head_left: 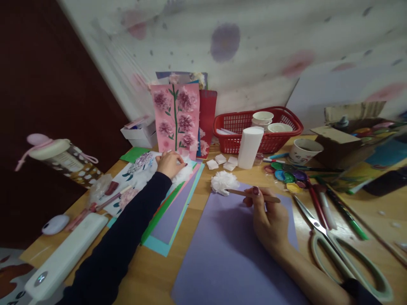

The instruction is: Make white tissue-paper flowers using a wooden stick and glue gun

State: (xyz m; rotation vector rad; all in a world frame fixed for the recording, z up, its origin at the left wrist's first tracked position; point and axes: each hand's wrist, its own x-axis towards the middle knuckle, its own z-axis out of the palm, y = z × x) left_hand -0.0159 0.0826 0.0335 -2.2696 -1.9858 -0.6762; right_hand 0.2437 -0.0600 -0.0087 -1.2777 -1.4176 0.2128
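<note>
Right hand [270,216]: thumb and fingers closed in a pinch on a thin wooden stick [235,192], which points left, its tip at the near edge of a ruffled white pompom [223,181]. Pompom sits at the far left corner of a purple sheet [222,254], which lies partly beneath my right hand.

Left hand [171,164]: palm down, fingers bent, at some white fluff [184,173] over the papers to the left. Cannot tell how far the fingers are open or whether they grip any of it. Coloured sheets [171,218] lie fanned on the near side.

Just beyond the pompom: small white squares [220,159], with an upright white cylinder [250,148] to their right. Behind: red basket [230,146] containing paper cups [263,117]. Far left of it, a pink card [165,127] with raised flowers stands upright.

Right of the purple sheet: paint pots [288,177] on the far side; nearer, scissors [321,232], light-handled, blades directed away from me. Near left: long white device [65,256] on the table [152,277].
</note>
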